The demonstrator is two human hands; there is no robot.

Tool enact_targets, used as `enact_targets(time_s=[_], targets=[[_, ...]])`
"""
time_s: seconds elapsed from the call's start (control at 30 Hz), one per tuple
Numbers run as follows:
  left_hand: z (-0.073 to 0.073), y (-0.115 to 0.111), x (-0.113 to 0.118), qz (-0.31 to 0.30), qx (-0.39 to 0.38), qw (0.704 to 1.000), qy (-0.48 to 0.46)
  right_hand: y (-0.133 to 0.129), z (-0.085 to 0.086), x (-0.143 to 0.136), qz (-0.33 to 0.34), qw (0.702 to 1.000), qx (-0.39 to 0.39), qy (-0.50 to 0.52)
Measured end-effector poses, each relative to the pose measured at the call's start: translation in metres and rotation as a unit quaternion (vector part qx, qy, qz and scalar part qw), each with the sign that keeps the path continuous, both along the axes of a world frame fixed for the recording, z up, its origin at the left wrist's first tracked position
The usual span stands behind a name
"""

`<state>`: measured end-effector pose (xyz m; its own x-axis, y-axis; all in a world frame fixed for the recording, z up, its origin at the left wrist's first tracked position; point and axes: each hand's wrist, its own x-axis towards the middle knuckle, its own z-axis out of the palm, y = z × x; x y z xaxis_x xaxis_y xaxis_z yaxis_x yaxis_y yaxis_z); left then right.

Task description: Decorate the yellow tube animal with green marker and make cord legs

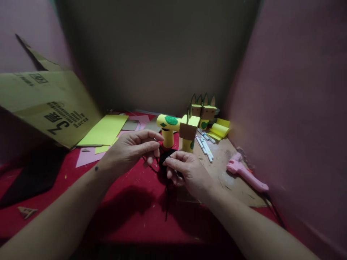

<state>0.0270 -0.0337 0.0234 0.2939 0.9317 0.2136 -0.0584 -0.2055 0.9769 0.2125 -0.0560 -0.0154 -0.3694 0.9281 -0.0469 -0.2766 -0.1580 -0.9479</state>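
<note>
bare forearms are reaching in from five and seven o'clock, converging over the red cloth (135, 224). the right hand (189, 169) is pinching the black strands (166, 204) between thumb and forefinger, nearly closed; the left hand (138, 144) is holding its thumb and forefinger close together, but whether they are gripping a strand i cannot tell. the strands are bunching between the hands, at the centre, with ends trailing toward six. the yellow tube figure (168, 137) is standing just beyond, at twelve; markers (207, 148) are lying at two, the pink glue gun (248, 173) at three. dark strands against dim light could be tangling unseen, knotting if pulled unevenly. a knuckle drifting toward twelve could be tipping the figure, since the fingers are working so near its base.
</note>
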Motion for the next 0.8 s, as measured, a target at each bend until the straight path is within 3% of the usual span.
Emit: enact_targets(time_s=[0.37, 0.57, 0.8], targets=[[0.0022, -0.0024, -0.0001, 0.011, -0.022, 1.000, -0.007, -0.0008, -0.0003, -0.0022, -0.019, 0.999, 0.012, -0.039], [-0.0028, -0.0003, -0.0011, 0.015, -0.012, 0.998, -0.062, -0.0022, -0.0012, -0.0019, 0.005, 1.000, -0.019, -0.023], [0.0057, -0.0046, -0.0009, 0.019, -0.039, 0.991, -0.125, -0.0027, -0.0020, -0.0013, 0.013, 1.000, 0.011, -0.018]])
